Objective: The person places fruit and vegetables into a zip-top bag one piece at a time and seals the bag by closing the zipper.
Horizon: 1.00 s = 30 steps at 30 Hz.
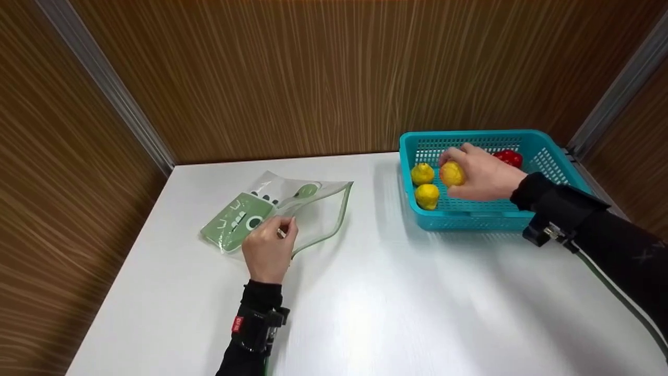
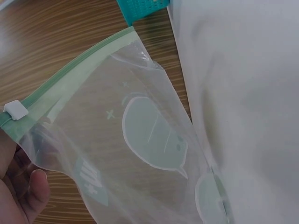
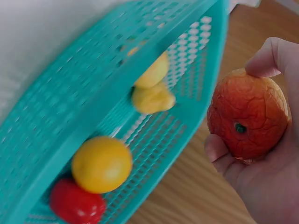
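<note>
My left hand (image 1: 269, 249) pinches the edge of a clear zip bag (image 1: 235, 224) with green prints and a green zip strip. In the left wrist view a white slider (image 2: 16, 110) sits on the strip, close to the fingers. The bag's mouth stands partly apart at its right side. My right hand (image 1: 482, 175) grips a wrinkled red and yellow fruit (image 3: 247, 114) between thumb and fingers, over the teal basket (image 1: 475, 220). Two yellow fruits (image 1: 427, 196) lie in the basket's left part. The right wrist view also shows an orange (image 3: 102, 164) beside a shiny red fruit (image 3: 77, 203).
A white table (image 1: 339, 313) carries the bag at left and the basket at right. A wood-grain panel (image 1: 287, 78) rises behind it, with more panels on both sides. A cable (image 1: 616, 292) runs along the right sleeve.
</note>
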Available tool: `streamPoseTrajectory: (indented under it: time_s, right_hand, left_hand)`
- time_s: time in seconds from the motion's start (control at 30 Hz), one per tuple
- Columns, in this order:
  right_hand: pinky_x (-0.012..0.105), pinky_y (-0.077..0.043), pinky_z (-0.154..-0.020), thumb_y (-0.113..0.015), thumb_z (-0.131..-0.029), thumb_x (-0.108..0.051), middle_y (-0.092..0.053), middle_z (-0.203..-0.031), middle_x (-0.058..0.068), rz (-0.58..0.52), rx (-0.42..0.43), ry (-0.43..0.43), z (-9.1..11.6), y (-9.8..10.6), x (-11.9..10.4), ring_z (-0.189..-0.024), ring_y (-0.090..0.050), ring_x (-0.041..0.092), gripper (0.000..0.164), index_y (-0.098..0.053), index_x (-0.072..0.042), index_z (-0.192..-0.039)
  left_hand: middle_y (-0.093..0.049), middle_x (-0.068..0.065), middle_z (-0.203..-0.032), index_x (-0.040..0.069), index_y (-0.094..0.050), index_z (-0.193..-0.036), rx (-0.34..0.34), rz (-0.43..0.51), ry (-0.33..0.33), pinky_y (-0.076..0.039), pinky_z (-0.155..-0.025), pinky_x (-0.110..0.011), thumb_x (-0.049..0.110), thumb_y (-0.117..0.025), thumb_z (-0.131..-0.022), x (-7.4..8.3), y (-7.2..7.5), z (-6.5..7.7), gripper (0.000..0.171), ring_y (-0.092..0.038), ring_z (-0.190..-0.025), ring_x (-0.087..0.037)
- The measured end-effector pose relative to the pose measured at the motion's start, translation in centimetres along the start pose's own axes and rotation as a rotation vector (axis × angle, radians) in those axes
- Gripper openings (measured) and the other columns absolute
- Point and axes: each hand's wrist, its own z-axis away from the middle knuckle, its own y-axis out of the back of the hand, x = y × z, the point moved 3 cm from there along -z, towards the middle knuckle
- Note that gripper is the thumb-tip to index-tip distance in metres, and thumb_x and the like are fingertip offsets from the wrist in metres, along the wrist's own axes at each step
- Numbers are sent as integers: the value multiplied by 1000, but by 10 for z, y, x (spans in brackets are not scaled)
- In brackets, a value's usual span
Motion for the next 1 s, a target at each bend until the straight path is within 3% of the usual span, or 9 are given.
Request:
streamPoseTrajectory:
  time_s: [0.53,1.0]
  right_hand:
    - [35,-54,-81,-76,-71,-24,-48,-116,5,-36,23,205,1,-23,-84,-105,-48,20,57,-49,-26,-121]
    - [30,-52,-82,-70,-75,-28,-48,-112,2,-119,18,330,-13,-57,-131,-100,-50,19,53,-49,-29,-124]
  left_hand:
    - [-67,0,-61,12,-69,-70,-2,9,15,-44,-48,-29,17,-71,-80,3,-2,-2,11,-60,-52,-12]
    - [-68,1,-62,13,-70,-70,-5,18,21,-44,-48,-28,18,-71,-80,5,-4,-4,11,-60,-51,-11]
